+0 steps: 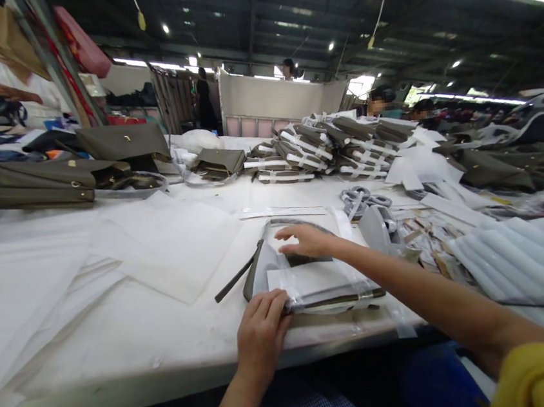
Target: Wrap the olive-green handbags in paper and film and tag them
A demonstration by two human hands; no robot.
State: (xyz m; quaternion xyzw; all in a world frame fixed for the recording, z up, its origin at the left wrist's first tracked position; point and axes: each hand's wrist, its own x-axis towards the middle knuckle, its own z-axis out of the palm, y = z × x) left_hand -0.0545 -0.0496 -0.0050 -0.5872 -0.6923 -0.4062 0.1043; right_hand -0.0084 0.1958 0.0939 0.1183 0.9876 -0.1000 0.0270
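Note:
An olive-green bag (264, 269) partly wrapped in white paper and clear plastic lies flat near the front edge of the white table (121, 336). Its thin strap sticks out to the left. My left hand (262, 335) is curled, its fingers pinching the bag's near left corner and the plastic there. My right hand (307, 240) rests flat on top of the bag, fingers spread and pressing down on the wrapping.
White tissue sheets (170, 250) lie to the left. Finished olive bags (46, 182) stand at the back left, a heap of wrapped bags (324, 146) at the back middle. Tape rolls (363, 197), paper scraps and rolled white sheets (525, 261) lie to the right. People work in the background.

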